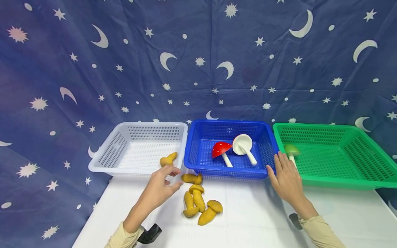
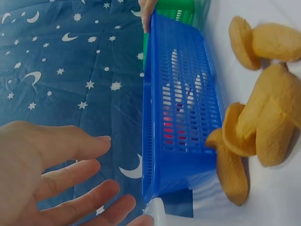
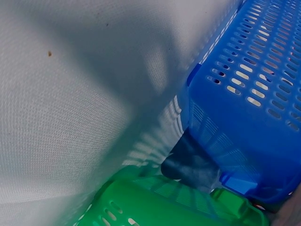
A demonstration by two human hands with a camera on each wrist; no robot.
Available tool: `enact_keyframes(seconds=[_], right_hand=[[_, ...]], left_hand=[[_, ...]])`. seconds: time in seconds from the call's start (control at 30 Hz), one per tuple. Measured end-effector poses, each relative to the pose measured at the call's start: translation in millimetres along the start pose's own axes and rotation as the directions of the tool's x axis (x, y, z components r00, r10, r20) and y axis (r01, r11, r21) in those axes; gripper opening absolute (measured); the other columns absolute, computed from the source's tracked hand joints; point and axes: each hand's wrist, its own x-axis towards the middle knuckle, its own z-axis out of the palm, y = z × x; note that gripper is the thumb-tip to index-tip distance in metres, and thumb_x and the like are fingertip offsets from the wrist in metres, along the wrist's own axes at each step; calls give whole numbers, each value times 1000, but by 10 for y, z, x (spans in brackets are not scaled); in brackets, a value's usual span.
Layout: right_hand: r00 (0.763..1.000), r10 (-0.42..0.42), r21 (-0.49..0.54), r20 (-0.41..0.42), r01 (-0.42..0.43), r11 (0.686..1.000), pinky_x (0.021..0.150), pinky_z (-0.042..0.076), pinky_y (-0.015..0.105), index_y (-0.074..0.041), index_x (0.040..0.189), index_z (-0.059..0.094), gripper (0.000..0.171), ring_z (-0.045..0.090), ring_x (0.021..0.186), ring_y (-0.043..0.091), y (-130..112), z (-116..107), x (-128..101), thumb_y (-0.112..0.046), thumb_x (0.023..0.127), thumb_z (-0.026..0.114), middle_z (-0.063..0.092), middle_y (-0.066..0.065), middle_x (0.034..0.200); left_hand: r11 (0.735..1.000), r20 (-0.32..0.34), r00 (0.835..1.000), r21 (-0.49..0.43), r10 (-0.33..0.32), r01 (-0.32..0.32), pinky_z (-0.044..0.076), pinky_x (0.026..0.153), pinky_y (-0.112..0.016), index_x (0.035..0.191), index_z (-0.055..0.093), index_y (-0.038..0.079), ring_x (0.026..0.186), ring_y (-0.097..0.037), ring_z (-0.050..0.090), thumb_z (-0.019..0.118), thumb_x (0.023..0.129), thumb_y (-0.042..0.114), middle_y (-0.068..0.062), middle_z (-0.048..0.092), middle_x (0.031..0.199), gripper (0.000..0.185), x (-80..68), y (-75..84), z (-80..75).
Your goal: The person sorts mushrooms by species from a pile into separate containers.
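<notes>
My left hand [image 1: 161,186] hovers at the front edge of the white basket [image 1: 105,169], fingers loosely bent and apart, with nothing in them. Just behind it, a yellow-brown toy mushroom [image 1: 168,160] lies in that basket. Several similar mushrooms [image 1: 198,198] lie on the white table to the right of this hand; the left wrist view shows them beside the blue basket [image 2: 188,94]. My right hand [image 1: 288,179] rests with straight fingers at the adjoining rims of the blue and green baskets, holding nothing. In the right wrist view only a sliver of hand shows.
Inside the blue basket are a red-capped toy mushroom [image 1: 221,149] and another [image 1: 243,146] with its white underside up. A green-capped mushroom [image 1: 291,150] leans in the green basket [image 1: 338,182], partly behind my right hand. A patterned blue cloth [image 1: 198,79] hangs behind the baskets.
</notes>
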Motion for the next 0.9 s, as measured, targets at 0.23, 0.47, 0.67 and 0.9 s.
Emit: enact_keyframes(seconds=[0.23,0.47,0.67,0.9], right_hand=[[1000,-4,-2,-11,4,1000,114,13,49,13,136,39,60,29,133,45,11,-2,-1,-35,99,42,34,31,143],[1000,-6,-3,-7,6,1000,114,13,49,13,135,39,60,29,133,45,7,2,-4,-34,99,42,34,31,142],[1000,-2,-6,-15,2,1000,114,14,50,14,135,39,60,30,133,45,8,0,-5,-34,99,42,35,31,142],[1000,5,-7,-9,-5,1000,115,12,48,13,136,39,61,29,134,44,-8,4,5,-35,99,41,34,30,143]], left_hand=[[1000,41,999,-18,-4,4,55,72,-32,101,67,17,95,-14,58,78,76,11,5,64,98,28,-123,27,68],[999,65,998,-45,-5,8,56,70,-34,102,66,12,94,-18,58,77,75,8,3,63,100,29,-198,-58,165],[998,96,995,-63,14,-8,55,68,-32,101,65,11,94,-22,58,77,75,8,0,63,101,30,-248,-127,264],[999,131,991,-52,22,-15,55,67,-37,104,64,7,94,-26,59,78,73,11,-4,63,104,34,-305,-180,373]])
